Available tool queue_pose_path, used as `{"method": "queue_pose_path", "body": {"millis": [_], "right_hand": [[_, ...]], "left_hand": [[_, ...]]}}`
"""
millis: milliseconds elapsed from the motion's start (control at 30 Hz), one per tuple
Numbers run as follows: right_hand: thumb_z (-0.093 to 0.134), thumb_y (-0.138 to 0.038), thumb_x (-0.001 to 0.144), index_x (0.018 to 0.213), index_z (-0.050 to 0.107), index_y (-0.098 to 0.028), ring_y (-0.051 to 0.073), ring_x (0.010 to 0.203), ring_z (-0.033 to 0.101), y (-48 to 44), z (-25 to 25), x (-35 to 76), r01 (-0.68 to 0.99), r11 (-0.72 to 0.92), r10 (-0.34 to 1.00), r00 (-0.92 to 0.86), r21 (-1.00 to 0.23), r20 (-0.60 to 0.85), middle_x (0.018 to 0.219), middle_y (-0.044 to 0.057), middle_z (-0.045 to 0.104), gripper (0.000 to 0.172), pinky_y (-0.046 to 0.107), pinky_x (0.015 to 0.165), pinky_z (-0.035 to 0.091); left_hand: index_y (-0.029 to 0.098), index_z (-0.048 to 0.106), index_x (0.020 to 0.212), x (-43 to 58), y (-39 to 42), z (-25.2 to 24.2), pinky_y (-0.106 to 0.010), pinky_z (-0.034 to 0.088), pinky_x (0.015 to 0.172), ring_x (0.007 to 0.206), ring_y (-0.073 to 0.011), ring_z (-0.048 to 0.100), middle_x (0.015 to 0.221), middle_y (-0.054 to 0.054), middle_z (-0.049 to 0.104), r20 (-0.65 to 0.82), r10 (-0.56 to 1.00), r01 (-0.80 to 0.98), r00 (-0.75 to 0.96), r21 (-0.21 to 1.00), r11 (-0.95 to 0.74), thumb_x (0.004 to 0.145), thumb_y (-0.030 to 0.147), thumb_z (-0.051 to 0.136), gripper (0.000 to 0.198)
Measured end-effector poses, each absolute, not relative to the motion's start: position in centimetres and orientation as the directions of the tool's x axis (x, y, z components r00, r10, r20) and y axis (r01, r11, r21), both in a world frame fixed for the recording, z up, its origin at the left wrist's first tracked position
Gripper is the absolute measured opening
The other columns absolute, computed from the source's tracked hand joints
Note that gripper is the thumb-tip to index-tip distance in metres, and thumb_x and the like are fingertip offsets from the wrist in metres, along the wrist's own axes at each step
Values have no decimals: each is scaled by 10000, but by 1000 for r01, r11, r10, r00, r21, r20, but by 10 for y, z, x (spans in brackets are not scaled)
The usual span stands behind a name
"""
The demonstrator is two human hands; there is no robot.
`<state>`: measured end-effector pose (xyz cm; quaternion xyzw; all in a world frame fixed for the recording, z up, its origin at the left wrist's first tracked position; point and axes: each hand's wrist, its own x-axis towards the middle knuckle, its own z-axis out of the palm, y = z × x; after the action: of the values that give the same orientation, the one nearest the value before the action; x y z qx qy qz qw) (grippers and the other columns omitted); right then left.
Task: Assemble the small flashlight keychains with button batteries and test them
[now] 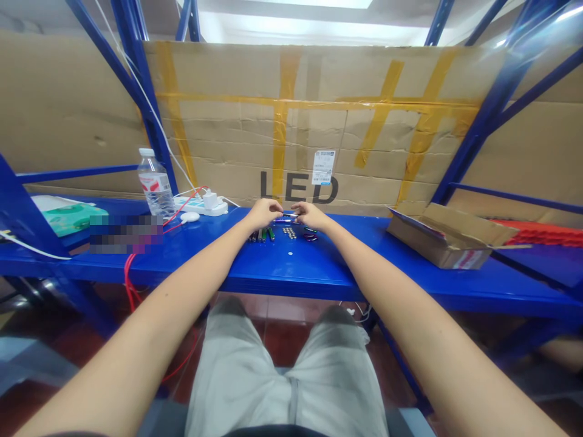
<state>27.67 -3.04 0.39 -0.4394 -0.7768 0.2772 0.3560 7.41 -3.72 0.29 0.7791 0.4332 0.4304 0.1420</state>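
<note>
My left hand and my right hand meet over the blue shelf, fingers pinched together on a small blue pen-like piece held between them. Just below the left hand lie several small cylinders, dark and green. A cluster of tiny silver parts sits under the hands, and small red and dark rings lie below the right hand. One tiny silver piece rests alone nearer the front edge.
A water bottle, a white power strip with red wires and a green packet stand at the left. An open cardboard box lies at the right. A taped cardboard sheet backs the shelf between blue uprights.
</note>
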Motion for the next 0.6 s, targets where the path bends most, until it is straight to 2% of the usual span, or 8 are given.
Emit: {"method": "queue_pose_path", "body": {"millis": [133,300,400,600], "right_hand": [[565,74,732,1095,613,-96,140,739,651,-14,-3,279,570,430,901,-316,-700,297,963,100,712,404,242,703,518],[630,6,740,855,682,-129,160,810,641,-6,-3,280,712,553,828,-413,-433,380,899,75,731,185,248,761,487],[640,-42,767,846,727,-137,177,841,652,-8,-3,277,747,566,814,-441,-349,377,907,88,752,151,251,773,475],[658,-82,779,844,780,-134,219,874,667,-13,-5,277,793,540,822,-423,-283,382,922,128,767,147,277,820,480]], "left_hand": [[158,750,798,70,-29,-3,-342,524,814,797,-208,671,830,-66,749,508,825,649,247,545,-530,677,136,692,136],[187,749,732,68,-23,-7,-361,524,813,769,-222,664,768,-56,735,473,824,695,312,477,-538,636,126,683,131],[196,752,706,66,-21,-9,-370,527,770,713,-227,651,732,-64,723,462,823,699,330,467,-542,632,135,670,125],[198,741,665,71,-20,-8,-358,517,792,706,-229,641,679,-53,700,416,844,736,339,441,-513,599,105,666,137]]}}
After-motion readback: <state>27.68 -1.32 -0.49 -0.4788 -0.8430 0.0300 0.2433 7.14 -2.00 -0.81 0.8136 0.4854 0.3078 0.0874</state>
